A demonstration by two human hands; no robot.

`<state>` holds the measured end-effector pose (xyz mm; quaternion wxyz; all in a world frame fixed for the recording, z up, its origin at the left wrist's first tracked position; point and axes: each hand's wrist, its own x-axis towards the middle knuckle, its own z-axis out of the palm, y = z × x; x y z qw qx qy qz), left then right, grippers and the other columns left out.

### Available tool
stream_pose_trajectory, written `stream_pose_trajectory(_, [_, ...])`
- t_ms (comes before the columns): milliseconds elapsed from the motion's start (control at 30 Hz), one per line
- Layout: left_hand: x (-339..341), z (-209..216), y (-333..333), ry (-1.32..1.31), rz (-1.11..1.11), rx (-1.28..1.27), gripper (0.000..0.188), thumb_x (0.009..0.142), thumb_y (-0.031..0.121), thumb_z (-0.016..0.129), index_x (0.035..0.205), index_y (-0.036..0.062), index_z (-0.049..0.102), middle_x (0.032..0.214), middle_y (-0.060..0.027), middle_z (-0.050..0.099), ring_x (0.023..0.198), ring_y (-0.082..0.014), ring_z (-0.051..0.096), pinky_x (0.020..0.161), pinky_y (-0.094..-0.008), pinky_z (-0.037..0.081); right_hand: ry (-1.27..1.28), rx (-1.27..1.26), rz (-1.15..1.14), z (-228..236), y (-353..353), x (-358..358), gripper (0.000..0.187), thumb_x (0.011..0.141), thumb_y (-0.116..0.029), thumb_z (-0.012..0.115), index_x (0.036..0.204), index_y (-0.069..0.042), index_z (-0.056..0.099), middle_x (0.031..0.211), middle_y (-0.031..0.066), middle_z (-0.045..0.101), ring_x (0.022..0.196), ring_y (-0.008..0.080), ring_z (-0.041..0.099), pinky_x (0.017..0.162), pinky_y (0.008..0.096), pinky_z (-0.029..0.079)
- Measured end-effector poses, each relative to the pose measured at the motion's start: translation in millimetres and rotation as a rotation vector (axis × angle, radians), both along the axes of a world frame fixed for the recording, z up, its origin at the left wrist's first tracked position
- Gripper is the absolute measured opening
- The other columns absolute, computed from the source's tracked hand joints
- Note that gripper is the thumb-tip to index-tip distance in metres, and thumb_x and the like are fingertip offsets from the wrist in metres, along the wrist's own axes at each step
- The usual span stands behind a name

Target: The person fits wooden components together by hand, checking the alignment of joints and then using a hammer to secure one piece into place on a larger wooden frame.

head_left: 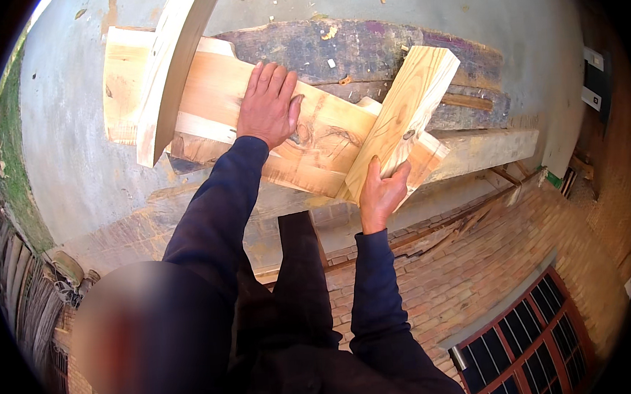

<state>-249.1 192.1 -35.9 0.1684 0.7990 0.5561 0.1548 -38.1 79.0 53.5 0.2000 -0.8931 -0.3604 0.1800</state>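
Lying under the left hand (pixel 267 110), the pale board (pixel 326 121) is pressed by flattened fingers with the thumb set apart, probably to keep it from shifting. To their right, a thick crosspiece (pixel 410 103) sits across the board; the right hand's (pixel 385 197) fingers, partly hidden, hold its near end, seemingly to steady it. Left of the left fingers, a long beam (pixel 173 76) crosses the board. Beyond the fingers, the weathered table (pixel 279 45) apparently bears the weight.
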Motion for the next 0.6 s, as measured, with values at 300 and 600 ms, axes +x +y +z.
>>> stream_pose_trajectory(300, [-3, -2, -3, -0.006, 0.006, -0.008, 0.044, 0.096, 0.026, 0.063, 0.133, 0.0030, 0.058, 0.134, -0.0163, 0.056, 0.137, -0.0338, 0.047, 0.126, -0.0496, 0.027, 0.074, -0.039, 0.079, 11, 60, 33, 0.050, 0.084, -0.028, 0.079, 0.114, 0.007, 0.061, 0.105, 0.0283, 0.072, 0.096, 0.0428, 0.070, 0.090, 0.0468, 0.052])
stream_pose_trajectory(600, [0, -1, 5, 0.017, -0.008, 0.003, 0.044, 0.095, 0.025, 0.063, 0.133, 0.0029, 0.056, 0.135, -0.0160, 0.055, 0.138, -0.0341, 0.045, 0.126, -0.0498, 0.027, -0.032, 0.000, 0.021, -17, 149, 69, 0.051, 0.079, -0.030, 0.079, 0.107, 0.010, 0.065, 0.102, 0.0300, 0.073, 0.097, 0.0434, 0.072, 0.090, 0.0464, 0.054])
